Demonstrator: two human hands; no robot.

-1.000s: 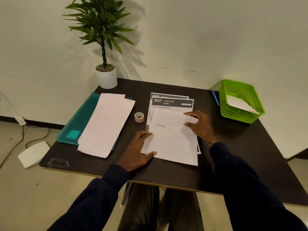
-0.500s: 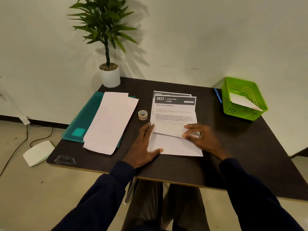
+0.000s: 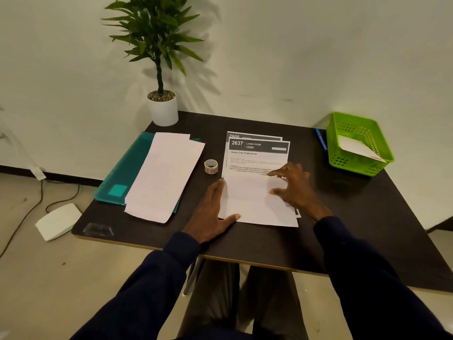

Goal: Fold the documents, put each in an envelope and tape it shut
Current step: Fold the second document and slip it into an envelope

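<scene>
Top document: a white printed sheet (image 3: 257,165) with a dark header band reading "2637 LIVING ROOM" lies at the centre of the frame, its lower part showing only blank white paper over the text.
Second document: another white sheet headed "2666" (image 3: 255,136) lies beneath it, showing only along the upper and left edges.
Left hand: the left hand (image 3: 210,212) lies flat and open, fingers straight along the top sheet's left edge, thumb pressing its near left corner; it grips nothing.
Right hand: the right hand (image 3: 294,187) is spread open over the sheet's right half, forefinger and thumb tips touching the paper (whether they catch an edge cannot be told).
Tape: a small roll of clear tape (image 3: 211,166) stands just left of the documents, apart from them.
Envelopes: a stack of long white envelopes (image 3: 164,175) lies left of centre, overlapping a teal plastic folder (image 3: 127,168).
Basket: a bright green perforated plastic basket (image 3: 342,133) sits at the right, holding one white envelope (image 3: 355,147); a blue pen (image 3: 321,139) lies just beside its left wall.
Table: a dark square tabletop (image 3: 367,217) carries everything, with a green plant in a white pot (image 3: 163,110) on its upper left corner.
Floor: a flat white device (image 3: 57,220) lies at the lower left.
</scene>
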